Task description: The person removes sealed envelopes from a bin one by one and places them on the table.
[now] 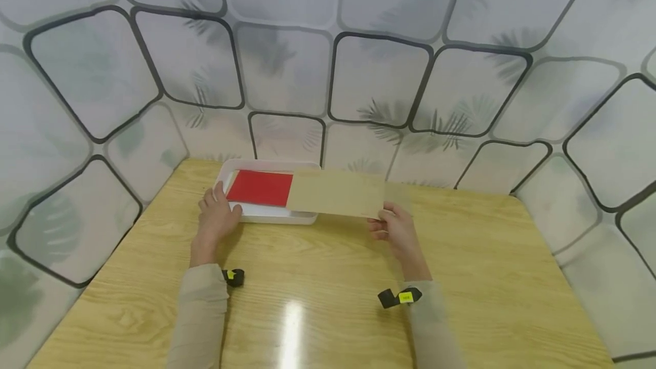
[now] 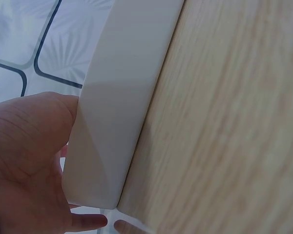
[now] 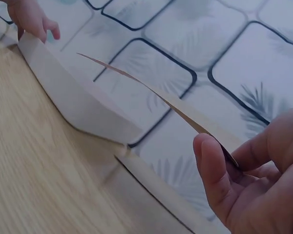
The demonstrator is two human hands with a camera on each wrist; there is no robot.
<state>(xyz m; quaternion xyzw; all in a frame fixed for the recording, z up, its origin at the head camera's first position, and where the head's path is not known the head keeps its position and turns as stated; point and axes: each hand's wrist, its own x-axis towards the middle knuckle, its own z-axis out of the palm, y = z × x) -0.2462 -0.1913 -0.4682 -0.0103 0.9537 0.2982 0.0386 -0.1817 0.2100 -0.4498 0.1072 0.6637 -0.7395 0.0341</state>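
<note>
A shallow white tray (image 1: 302, 218) stands at the back of the table, with a flat red sheet (image 1: 261, 188) lying in it. My left hand (image 1: 217, 216) holds the tray's near left corner, thumb at the front rim and fingers along the left end. Seen from the left wrist, that hand (image 2: 29, 156) lies against the white wall. My right hand (image 1: 398, 235) pinches the right end of a thin tan paper sheet (image 1: 338, 192) between thumb and fingers. The sheet's left end overlaps the tray and meets the red one. In the right wrist view the tan sheet (image 3: 180, 112) bows, raised above the table.
The light wooden table (image 1: 318, 278) runs toward me and to the right of the tray. Patterned cloth walls (image 1: 379, 78) close off the back and both sides, right behind the tray. Black straps with yellow labels sit at both wrists.
</note>
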